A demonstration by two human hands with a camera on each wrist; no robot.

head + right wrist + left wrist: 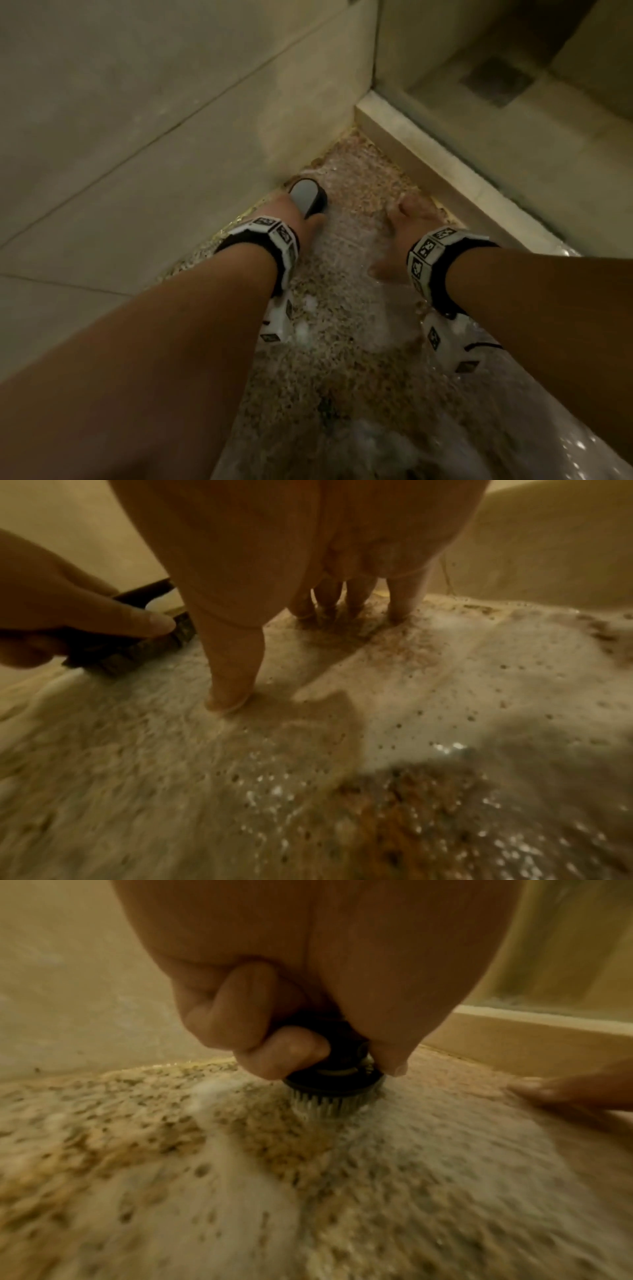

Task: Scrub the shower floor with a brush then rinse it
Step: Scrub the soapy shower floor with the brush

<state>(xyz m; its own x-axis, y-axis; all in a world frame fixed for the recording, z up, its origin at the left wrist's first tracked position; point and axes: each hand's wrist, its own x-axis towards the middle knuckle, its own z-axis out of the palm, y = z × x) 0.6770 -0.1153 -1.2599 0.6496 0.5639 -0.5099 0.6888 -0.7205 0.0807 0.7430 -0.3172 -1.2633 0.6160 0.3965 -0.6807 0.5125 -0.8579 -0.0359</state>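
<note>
Down at the far corner of the shower floor (342, 342), where the tiled wall (137, 120) meets the low curb (445, 164), you are in the middle of the scrubbing. Your left hand (294, 214) curls its fingers (236, 1010) around the brush (334, 1088), a dark round-bodied tool with a grey top and short pale bristles pressed onto the floor near the wall. Your right hand (407, 222) rests to the right of it, fingers (232, 669) straight and spread, tips touching the wet surface. White foam (445, 683) covers much of the pebbly, speckled tan floor, so I judge a good part is already scrubbed; bare grainy patches remain nearer to you and by the wall. Rinsing looks not yet begun, since suds lie everywhere. Expect the floor to be rough underhand yet slippery with soap.
</note>
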